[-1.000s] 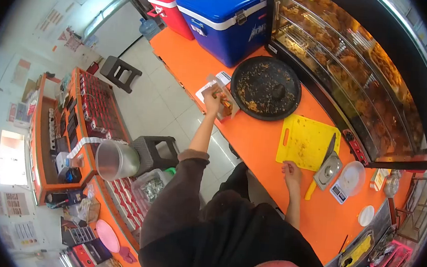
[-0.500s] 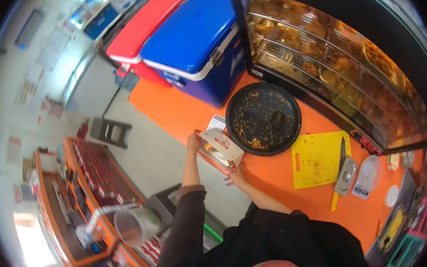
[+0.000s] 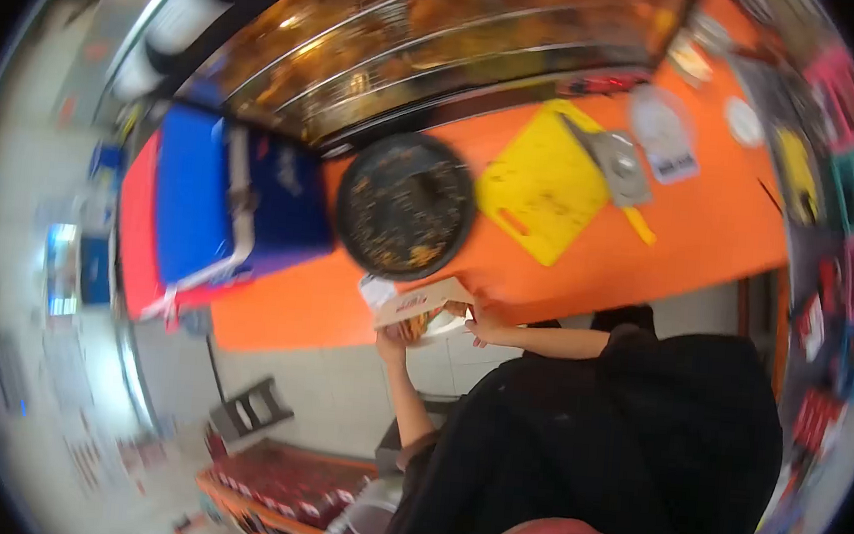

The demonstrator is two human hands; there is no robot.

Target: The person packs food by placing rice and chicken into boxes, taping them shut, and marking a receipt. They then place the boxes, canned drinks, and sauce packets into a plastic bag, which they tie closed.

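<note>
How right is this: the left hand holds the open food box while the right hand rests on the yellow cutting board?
The right hand is wrong: the head view shows it at the open food box, not on the yellow cutting board. The left hand does hold the box.

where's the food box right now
In the head view, the food box is just below centre, between the left hand and right hand at the near edge of the orange counter, just below the round black tray.
</note>
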